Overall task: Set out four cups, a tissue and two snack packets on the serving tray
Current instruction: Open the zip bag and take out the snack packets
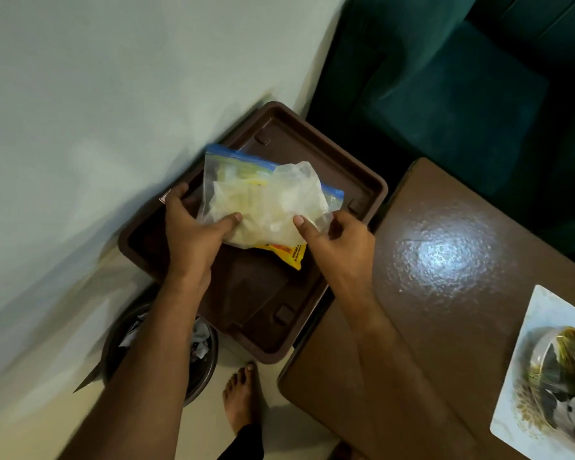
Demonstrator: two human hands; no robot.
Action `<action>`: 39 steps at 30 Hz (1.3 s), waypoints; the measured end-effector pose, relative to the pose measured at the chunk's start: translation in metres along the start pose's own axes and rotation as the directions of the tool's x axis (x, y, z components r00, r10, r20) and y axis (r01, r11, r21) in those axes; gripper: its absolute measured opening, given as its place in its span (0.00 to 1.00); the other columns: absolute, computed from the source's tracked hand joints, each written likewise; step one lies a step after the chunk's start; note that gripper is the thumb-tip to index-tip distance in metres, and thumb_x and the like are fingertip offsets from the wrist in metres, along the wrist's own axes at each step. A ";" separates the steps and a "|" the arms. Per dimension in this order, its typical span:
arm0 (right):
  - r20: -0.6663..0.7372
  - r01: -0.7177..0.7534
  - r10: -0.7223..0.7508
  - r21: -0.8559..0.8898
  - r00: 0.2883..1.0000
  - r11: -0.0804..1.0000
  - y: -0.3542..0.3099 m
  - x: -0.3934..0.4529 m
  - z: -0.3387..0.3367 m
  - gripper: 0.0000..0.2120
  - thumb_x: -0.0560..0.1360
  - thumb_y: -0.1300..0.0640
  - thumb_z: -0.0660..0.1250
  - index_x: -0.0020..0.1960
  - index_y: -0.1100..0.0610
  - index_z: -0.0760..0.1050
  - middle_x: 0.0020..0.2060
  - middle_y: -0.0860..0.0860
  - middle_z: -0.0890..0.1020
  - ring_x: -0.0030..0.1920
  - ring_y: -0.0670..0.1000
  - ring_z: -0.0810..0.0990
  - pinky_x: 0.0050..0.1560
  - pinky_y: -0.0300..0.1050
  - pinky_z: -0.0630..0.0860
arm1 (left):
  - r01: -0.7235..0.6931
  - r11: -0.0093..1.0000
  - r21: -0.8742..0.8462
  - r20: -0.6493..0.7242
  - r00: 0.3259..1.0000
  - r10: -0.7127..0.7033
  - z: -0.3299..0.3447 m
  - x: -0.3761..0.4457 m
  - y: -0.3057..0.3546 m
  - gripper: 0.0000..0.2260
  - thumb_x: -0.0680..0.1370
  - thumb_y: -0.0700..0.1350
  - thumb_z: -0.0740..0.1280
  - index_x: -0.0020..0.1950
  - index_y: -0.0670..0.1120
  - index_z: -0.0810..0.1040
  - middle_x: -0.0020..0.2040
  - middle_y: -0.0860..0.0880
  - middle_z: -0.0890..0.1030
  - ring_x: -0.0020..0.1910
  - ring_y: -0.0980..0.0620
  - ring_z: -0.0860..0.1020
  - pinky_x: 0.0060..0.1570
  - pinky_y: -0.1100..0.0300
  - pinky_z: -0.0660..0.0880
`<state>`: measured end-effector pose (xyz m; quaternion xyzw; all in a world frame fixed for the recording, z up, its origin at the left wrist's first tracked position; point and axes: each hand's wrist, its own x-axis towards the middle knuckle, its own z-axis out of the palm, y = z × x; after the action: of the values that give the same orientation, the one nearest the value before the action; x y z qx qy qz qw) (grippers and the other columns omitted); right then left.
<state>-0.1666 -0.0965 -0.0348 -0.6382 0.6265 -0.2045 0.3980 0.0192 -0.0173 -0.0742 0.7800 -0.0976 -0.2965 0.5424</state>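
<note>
Head view: both hands hold a snack bag over the brown serving tray

Left hand and right hand each pinch the near edge of the clear zip bag, a yellow packet showing just beneath; likely light, soft and slippery, so grip the stiffer blue zip strip beyond the fingers

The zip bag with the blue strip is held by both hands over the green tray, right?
Not quite. In the head view both hands, left and right, do hold the zip bag, but the tray under it is brown, not green.
</note>
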 end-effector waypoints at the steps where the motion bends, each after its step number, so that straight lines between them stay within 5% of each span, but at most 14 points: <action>1: 0.008 -0.058 0.057 0.031 0.998 0.998 -0.003 0.004 0.004 0.21 0.69 0.42 0.80 0.50 0.56 0.81 0.46 0.51 0.84 0.45 0.50 0.84 0.45 0.56 0.85 | 0.058 0.995 -0.075 0.025 0.998 -0.057 0.001 0.001 0.002 0.43 0.65 0.35 0.83 0.76 0.48 0.68 0.65 0.51 0.77 0.57 0.59 0.79 0.42 0.72 0.80; 4: 0.009 -0.266 0.270 0.199 0.963 0.943 -0.012 0.013 0.009 0.27 0.64 0.52 0.85 0.57 0.53 0.75 0.61 0.54 0.77 0.57 0.55 0.82 0.54 0.56 0.85 | 0.094 0.988 -0.126 0.074 0.994 -0.085 0.001 0.001 0.007 0.33 0.64 0.29 0.80 0.66 0.44 0.77 0.54 0.52 0.84 0.48 0.59 0.85 0.43 0.63 0.84; 6: 0.036 -0.347 0.363 0.393 0.931 0.852 -0.016 0.015 0.010 0.36 0.61 0.62 0.85 0.62 0.51 0.69 0.59 0.51 0.76 0.57 0.54 0.81 0.56 0.57 0.84 | 0.049 0.997 -0.063 0.083 0.996 -0.043 0.001 -0.002 0.011 0.24 0.64 0.28 0.79 0.56 0.45 0.82 0.48 0.52 0.86 0.44 0.58 0.86 0.45 0.57 0.85; 10: 0.033 -0.350 0.383 0.482 0.923 0.803 -0.019 0.015 0.017 0.39 0.61 0.71 0.81 0.63 0.50 0.65 0.51 0.44 0.76 0.54 0.51 0.81 0.52 0.52 0.84 | -0.099 0.986 0.131 0.042 0.995 0.094 0.006 -0.012 0.020 0.21 0.64 0.32 0.77 0.56 0.44 0.80 0.48 0.52 0.84 0.43 0.56 0.84 0.45 0.61 0.83; 12: -0.060 -0.240 0.279 0.365 0.958 0.900 -0.024 0.011 0.023 0.35 0.62 0.71 0.78 0.64 0.54 0.70 0.48 0.45 0.79 0.49 0.48 0.83 0.45 0.44 0.84 | -0.159 0.967 0.199 0.005 0.987 0.161 0.009 -0.020 0.026 0.20 0.66 0.35 0.75 0.57 0.44 0.79 0.49 0.51 0.85 0.45 0.54 0.83 0.43 0.70 0.79; 15: -0.191 0.022 0.018 0.202 0.981 0.979 -0.033 -0.002 0.031 0.25 0.63 0.68 0.71 0.60 0.59 0.73 0.43 0.43 0.80 0.42 0.39 0.83 0.35 0.27 0.76 | -0.191 0.961 0.199 -0.005 0.981 0.196 0.016 -0.035 0.037 0.19 0.67 0.37 0.71 0.57 0.45 0.79 0.50 0.50 0.86 0.48 0.51 0.84 0.45 0.65 0.78; 19: -0.172 0.259 -0.275 -0.112 0.946 0.959 -0.039 -0.019 0.036 0.19 0.63 0.64 0.72 0.48 0.51 0.68 0.42 0.50 0.80 0.41 0.50 0.77 0.35 0.35 0.69 | -0.233 0.967 0.099 0.154 0.964 0.217 0.023 -0.057 0.046 0.20 0.67 0.37 0.70 0.59 0.44 0.79 0.48 0.53 0.86 0.45 0.64 0.83 0.45 0.69 0.79; 24: -0.098 0.422 -0.433 -0.118 0.896 0.899 -0.032 -0.031 0.026 0.11 0.66 0.61 0.68 0.47 0.58 0.74 0.46 0.53 0.75 0.41 0.51 0.74 0.38 0.45 0.73 | -0.049 0.977 -0.206 0.277 0.955 0.106 0.019 -0.061 0.043 0.15 0.70 0.41 0.72 0.57 0.45 0.84 0.52 0.48 0.88 0.54 0.48 0.86 0.58 0.48 0.82; 28: 0.009 0.570 -0.573 -0.124 0.819 0.812 -0.026 -0.054 0.026 0.13 0.68 0.57 0.70 0.51 0.60 0.80 0.50 0.56 0.77 0.48 0.54 0.78 0.45 0.49 0.76 | 0.163 0.898 -0.408 0.373 0.928 0.001 0.018 -0.066 0.040 0.18 0.76 0.51 0.74 0.60 0.41 0.82 0.54 0.43 0.87 0.52 0.46 0.86 0.52 0.54 0.81; 31: 0.106 0.696 -0.689 -0.173 0.717 0.697 -0.021 -0.071 0.026 0.14 0.69 0.55 0.69 0.51 0.61 0.82 0.49 0.57 0.80 0.53 0.59 0.78 0.53 0.56 0.74 | 0.147 0.910 -0.389 0.296 0.955 -0.028 0.019 -0.070 0.034 0.14 0.74 0.48 0.76 0.55 0.42 0.83 0.47 0.49 0.88 0.47 0.53 0.87 0.46 0.62 0.81; 33: 0.120 0.732 -0.723 -0.065 0.681 0.678 -0.016 -0.078 0.022 0.11 0.67 0.59 0.69 0.48 0.61 0.83 0.45 0.56 0.83 0.52 0.60 0.80 0.54 0.57 0.76 | 0.098 0.937 -0.334 0.197 0.980 -0.033 0.016 -0.070 0.026 0.08 0.73 0.39 0.74 0.51 0.44 0.82 0.43 0.52 0.87 0.43 0.54 0.85 0.47 0.57 0.81; 36: -0.104 0.623 -0.614 0.110 0.783 0.775 -0.008 -0.081 0.005 0.11 0.71 0.64 0.70 0.52 0.61 0.84 0.47 0.52 0.86 0.50 0.54 0.85 0.54 0.54 0.80 | 0.081 0.950 -0.302 0.186 0.982 -0.025 0.007 -0.080 0.017 0.12 0.73 0.33 0.69 0.53 0.45 0.83 0.51 0.45 0.88 0.50 0.45 0.86 0.56 0.45 0.82; 39: -0.203 0.434 -0.396 0.202 0.896 0.878 -0.010 -0.077 -0.008 0.24 0.71 0.61 0.74 0.66 0.58 0.78 0.57 0.50 0.82 0.54 0.53 0.83 0.56 0.51 0.81 | 0.016 0.941 -0.338 0.223 0.973 0.064 -0.009 -0.093 0.011 0.17 0.73 0.33 0.68 0.58 0.47 0.83 0.56 0.45 0.87 0.58 0.43 0.85 0.59 0.46 0.82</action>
<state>-0.1758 -0.0255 -0.0041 -0.6865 0.4742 -0.4091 0.3694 -0.0488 0.0290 -0.0287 0.6345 -0.1175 -0.3908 0.6564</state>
